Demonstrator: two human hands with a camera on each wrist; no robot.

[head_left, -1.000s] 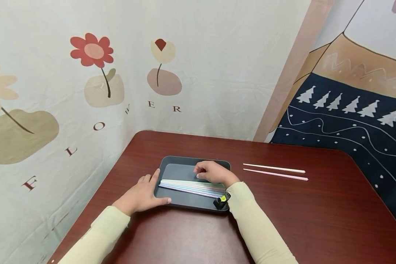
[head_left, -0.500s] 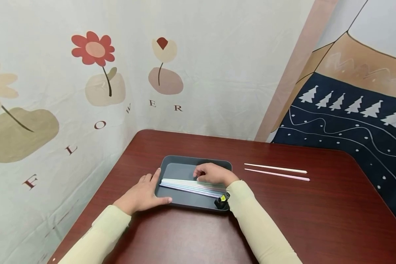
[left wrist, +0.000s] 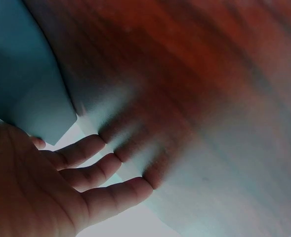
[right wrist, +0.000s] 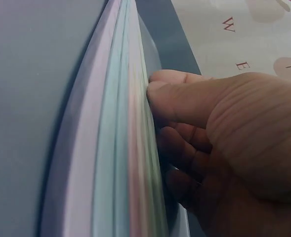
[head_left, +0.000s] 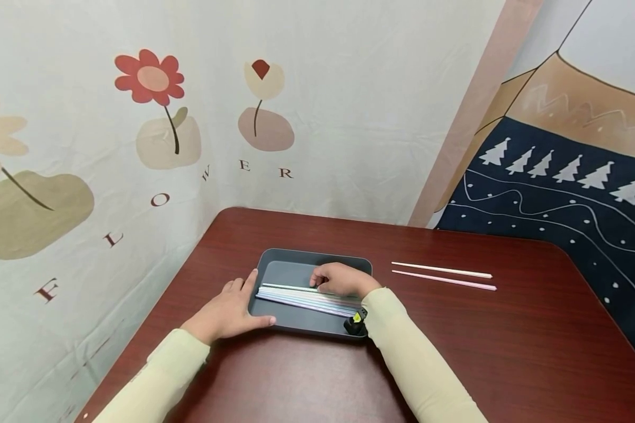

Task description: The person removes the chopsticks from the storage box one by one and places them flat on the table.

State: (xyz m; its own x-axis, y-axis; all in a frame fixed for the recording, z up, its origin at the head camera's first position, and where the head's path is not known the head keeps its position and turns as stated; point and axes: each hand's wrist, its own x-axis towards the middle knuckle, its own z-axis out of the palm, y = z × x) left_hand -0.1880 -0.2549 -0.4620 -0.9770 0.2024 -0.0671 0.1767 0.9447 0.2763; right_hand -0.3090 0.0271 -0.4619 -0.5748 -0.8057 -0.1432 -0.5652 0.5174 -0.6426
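Observation:
A dark grey tray sits on the table, with a bundle of pastel chopsticks lying lengthwise in it. My left hand rests at the tray's left end, fingers straight, thumb along the front rim. The left wrist view shows its palm and relaxed fingers beside the tray's corner. Inside the tray, my right hand pinches a green chopstick at the bundle's far side. In the right wrist view the thumb meets that edge of the bundle; the right ends of the chopsticks are hidden under the wrist in the head view.
To the right of the tray, a cream chopstick and a pink chopstick lie side by side on the reddish-brown table. A printed cloth wall stands right behind the table. A black wrist camera hangs over the tray's front right corner.
The green chopstick's left end has come slightly apart from the bundle, toward the far side of the tray. My right hand has shifted only a little; the left hand stays put.

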